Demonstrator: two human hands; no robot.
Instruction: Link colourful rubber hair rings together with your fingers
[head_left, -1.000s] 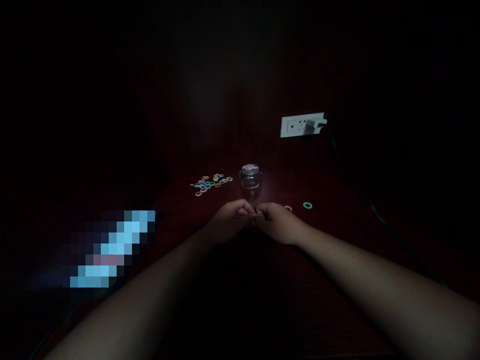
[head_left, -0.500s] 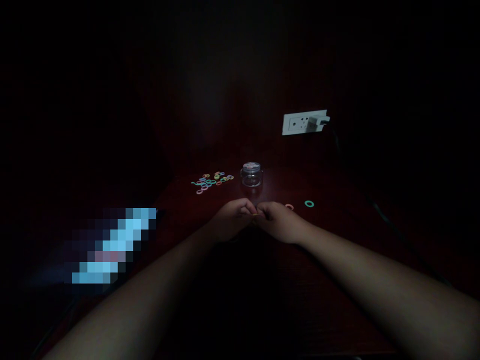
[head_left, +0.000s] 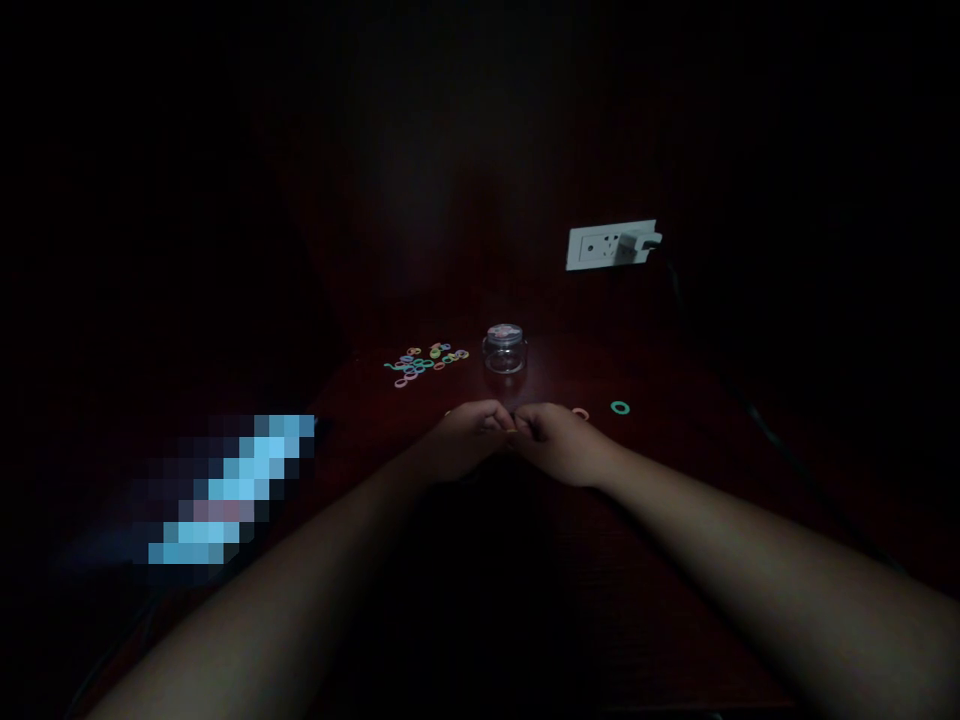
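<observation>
Apparently L hand [head_left: 469, 440] & R hand [head_left: 556, 445] fingertips pinch a yellowish band [head_left: 511, 432], prob. light/stretchy, best held @ opp. edges.

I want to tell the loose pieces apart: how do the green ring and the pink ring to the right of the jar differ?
Colour: the green ring is teal-green, the pink ring salmon.
Visibility: the green ring shows whole; the pink ring is partly hidden behind the right hand.
Place: the green ring lies farther right than the pink ring.
Both lie on the dark table.
</observation>
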